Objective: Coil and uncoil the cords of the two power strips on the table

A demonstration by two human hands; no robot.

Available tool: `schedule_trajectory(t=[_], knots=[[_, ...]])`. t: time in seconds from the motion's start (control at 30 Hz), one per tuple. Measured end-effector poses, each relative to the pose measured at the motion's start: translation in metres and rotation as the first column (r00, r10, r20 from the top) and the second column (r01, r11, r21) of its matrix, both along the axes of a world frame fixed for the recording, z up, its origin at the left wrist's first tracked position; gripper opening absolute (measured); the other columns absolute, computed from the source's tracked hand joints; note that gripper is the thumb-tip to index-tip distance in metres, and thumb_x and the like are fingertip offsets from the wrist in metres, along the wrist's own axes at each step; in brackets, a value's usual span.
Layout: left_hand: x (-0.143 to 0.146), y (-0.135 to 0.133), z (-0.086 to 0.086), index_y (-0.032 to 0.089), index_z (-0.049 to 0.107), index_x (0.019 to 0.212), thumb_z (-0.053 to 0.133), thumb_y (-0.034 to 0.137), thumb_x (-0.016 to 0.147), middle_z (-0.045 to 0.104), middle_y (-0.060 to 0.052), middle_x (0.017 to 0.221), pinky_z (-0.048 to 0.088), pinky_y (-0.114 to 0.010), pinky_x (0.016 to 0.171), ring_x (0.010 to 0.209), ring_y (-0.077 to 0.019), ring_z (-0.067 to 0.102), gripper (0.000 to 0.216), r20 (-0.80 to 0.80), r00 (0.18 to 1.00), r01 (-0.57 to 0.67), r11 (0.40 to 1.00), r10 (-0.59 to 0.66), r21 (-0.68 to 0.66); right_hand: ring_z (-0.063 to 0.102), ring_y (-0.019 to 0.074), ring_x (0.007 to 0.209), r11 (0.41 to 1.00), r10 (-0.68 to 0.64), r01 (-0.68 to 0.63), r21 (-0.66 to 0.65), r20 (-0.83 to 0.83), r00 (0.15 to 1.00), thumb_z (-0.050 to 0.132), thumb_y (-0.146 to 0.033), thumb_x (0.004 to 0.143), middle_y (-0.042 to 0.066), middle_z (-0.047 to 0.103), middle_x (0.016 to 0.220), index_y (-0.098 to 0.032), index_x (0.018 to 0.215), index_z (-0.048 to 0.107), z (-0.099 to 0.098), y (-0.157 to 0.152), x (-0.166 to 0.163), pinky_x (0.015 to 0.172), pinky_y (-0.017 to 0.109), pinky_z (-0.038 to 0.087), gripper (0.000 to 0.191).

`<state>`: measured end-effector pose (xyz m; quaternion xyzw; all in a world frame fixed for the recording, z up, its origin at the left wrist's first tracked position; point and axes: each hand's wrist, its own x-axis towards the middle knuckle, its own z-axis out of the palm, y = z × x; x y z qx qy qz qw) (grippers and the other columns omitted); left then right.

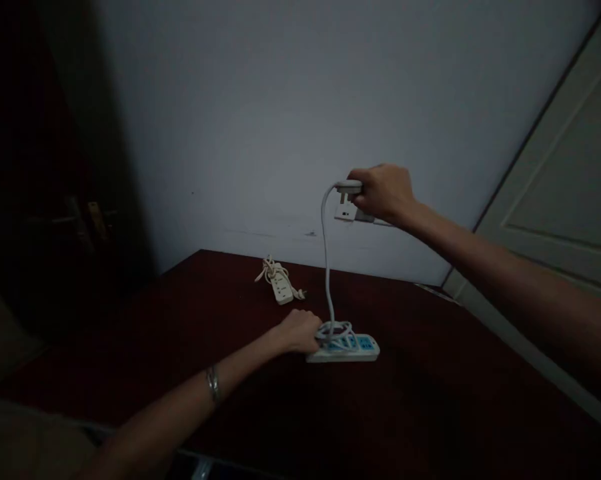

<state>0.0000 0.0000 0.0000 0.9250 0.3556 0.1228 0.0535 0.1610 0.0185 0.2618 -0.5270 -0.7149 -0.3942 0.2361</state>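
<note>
My right hand (384, 192) is raised in front of the wall, its fingers closed round a white plug (349, 187) whose pins point down. From the plug a white cord (326, 247) hangs to a white power strip (367, 356) with blue sockets, lying on the dark red table. My left hand (301, 331) is closed at the left end of that strip, against the coiled part of the cord. Its fingertips are hidden, so whether it grips the cord or the strip is unclear. A bracelet (213, 383) circles the left wrist.
Farther back on the table (220, 300) lies a second, cream power strip (281, 287) with its cord bundled round it. A wall socket (345, 212) sits behind the raised plug. A white door (555, 233) stands at right; a dark door with a handle (97, 220) at left.
</note>
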Motion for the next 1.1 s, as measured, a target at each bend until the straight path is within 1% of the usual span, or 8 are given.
schedule_trajectory(t=[0.23,0.33,0.43,0.57,0.67,0.8,0.93,1.1], knots=[[-0.008,-0.011,0.009,0.016,0.065,0.072,0.056,0.023,0.065,0.064,-0.008,0.065,0.041,-0.027,0.058,0.062,-0.0214,0.059,0.014,0.100,0.989,0.114,0.993,-0.111,-0.025,0.062,0.0262,0.083,0.919,-0.286,0.253,-0.302,-0.070,0.956,0.053,-0.032,0.078,0.021,0.065,0.091,-0.005,0.094,0.067,-0.083,0.065,0.041,0.067,0.032,0.043,0.034],[-0.020,0.004,0.005,0.015,0.063,0.071,0.052,0.017,0.064,0.057,-0.001,0.060,0.038,-0.023,0.058,0.059,-0.0141,0.052,0.014,0.381,0.923,0.089,0.991,-0.046,-0.096,0.062,0.0298,0.089,0.779,-0.403,0.337,-0.530,-0.012,0.915,0.047,-0.034,0.083,0.023,0.064,0.099,-0.006,0.101,0.066,-0.139,0.063,0.066,0.067,0.034,0.044,0.038],[-0.028,0.023,0.002,0.013,0.058,0.062,0.052,0.014,0.058,0.051,0.001,0.057,0.036,-0.022,0.056,0.057,-0.0112,0.045,0.007,0.653,0.746,0.003,0.980,0.131,-0.200,0.064,0.0309,0.086,0.713,-0.401,0.340,-0.613,0.041,0.915,0.050,-0.035,0.082,0.023,0.066,0.094,-0.006,0.097,0.067,-0.189,0.044,0.085,0.063,0.033,0.045,0.037],[-0.026,0.045,0.004,0.015,0.048,0.053,0.052,0.013,0.051,0.044,0.003,0.049,0.032,-0.020,0.049,0.050,-0.0082,0.039,0.005,0.830,0.392,-0.016,0.905,0.397,-0.425,0.065,0.0316,0.084,0.663,-0.323,0.322,-0.676,0.129,0.938,0.051,-0.033,0.081,0.023,0.066,0.092,-0.008,0.090,0.069,-0.233,0.006,0.092,0.063,0.033,0.045,0.032],[-0.021,0.062,0.006,0.016,0.041,0.047,0.050,0.014,0.051,0.039,0.005,0.041,0.028,-0.020,0.043,0.041,-0.0063,0.034,0.010,0.815,0.162,0.000,0.826,0.556,-0.564,0.065,0.0307,0.084,0.646,-0.219,0.282,-0.710,0.181,0.959,0.051,-0.025,0.080,0.020,0.068,0.090,-0.011,0.085,0.070,-0.248,-0.022,0.086,0.067,0.034,0.045,0.024],[-0.020,0.088,0.008,0.017,0.037,0.043,0.048,0.016,0.053,0.033,0.006,0.035,0.022,-0.019,0.038,0.033,-0.0045,0.029,0.015,0.794,0.024,-0.058,0.793,0.608,-0.606,0.066,0.0256,0.082,0.635,0.004,0.173,-0.753,0.227,0.974,0.052,-0.016,0.076,0.014,0.069,0.087,-0.013,0.087,0.068,-0.251,-0.063,0.063,0.068,0.029,0.045,0.019],[-0.016,0.107,0.005,0.016,0.039,0.043,0.049,0.018,0.053,0.033,0.007,0.033,0.019,-0.018,0.038,0.030,-0.0040,0.029,0.014,0.762,-0.027,-0.059,0.760,0.647,-0.648,0.066,0.0227,0.073,0.607,0.270,0.034,-0.794,0.246,0.931,0.049,-0.011,0.076,0.011,0.069,0.079,-0.013,0.082,0.066,-0.250,-0.101,0.026,0.061,0.027,0.045,0.018],[-0.006,0.112,0.000,0.016,0.037,0.041,0.048,0.015,0.052,0.034,0.006,0.032,0.017,-0.018,0.036,0.029,-0.0040,0.030,0.015,0.747,0.020,0.039,0.747,0.664,-0.664,0.066,0.0226,0.066,0.520,0.429,0.014,-0.854,0.274,0.861,0.050,-0.012,0.076,0.010,0.069,0.075,-0.013,0.075,0.066,-0.243,-0.120,-0.013,0.054,0.026,0.043,0.017]])
